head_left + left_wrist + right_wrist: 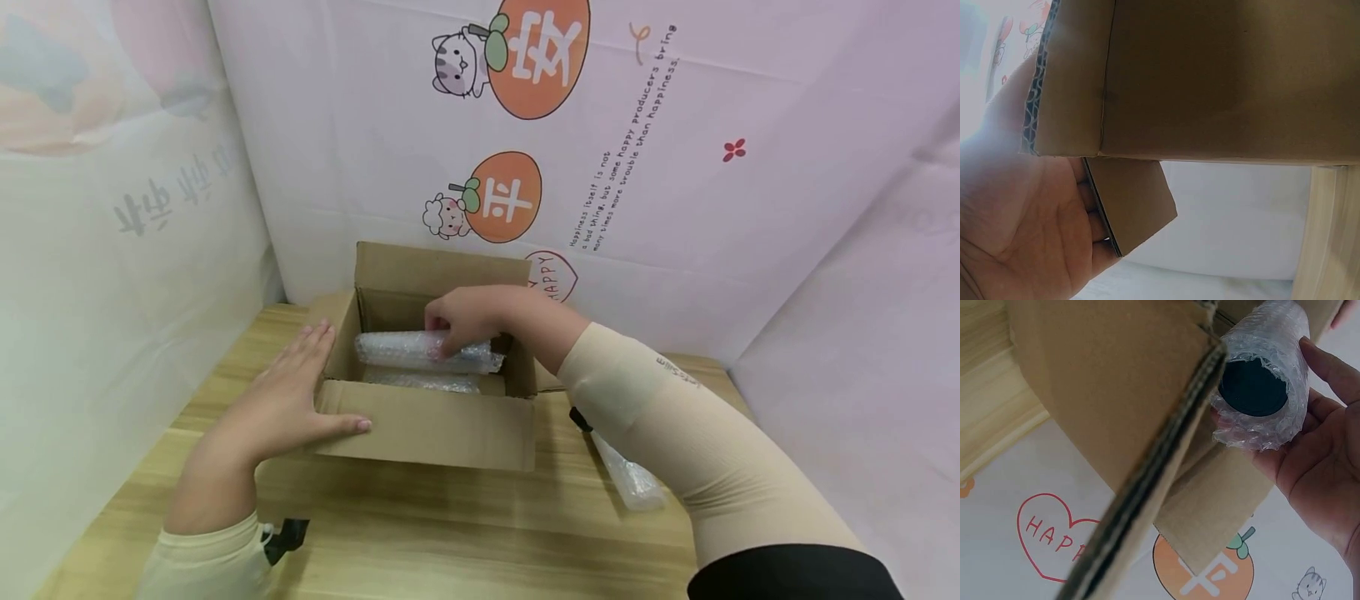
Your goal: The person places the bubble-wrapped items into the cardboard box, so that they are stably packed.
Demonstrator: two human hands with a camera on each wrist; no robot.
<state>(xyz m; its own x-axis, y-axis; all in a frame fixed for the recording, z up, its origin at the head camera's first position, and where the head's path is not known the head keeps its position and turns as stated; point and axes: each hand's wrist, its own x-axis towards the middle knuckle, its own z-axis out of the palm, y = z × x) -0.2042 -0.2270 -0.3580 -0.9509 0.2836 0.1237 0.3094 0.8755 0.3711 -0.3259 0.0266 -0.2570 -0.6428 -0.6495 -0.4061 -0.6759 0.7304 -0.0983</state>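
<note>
An open cardboard box [427, 425] stands on the table with its flaps folded outward. My left hand [288, 400] rests at its front left corner, thumb stretched along the front flap and straight fingers against the left flap [1132, 203]. Inside the box, my right hand [471, 318] grips a bubble-wrapped cylinder [401, 346] from above, thumb on the near side. The right wrist view shows the dark round end [1254, 387] of this cylinder through the open wrap. Below it in the box lies another bubble-wrapped item [427, 382], partly hidden.
On the wooden table [465, 533], right of the box, lies a piece of bubble wrap [633, 479], partly under my right arm. A black strap end [287, 537] sticks out at my left wrist. Printed white sheets [337, 125] hang behind and on both sides.
</note>
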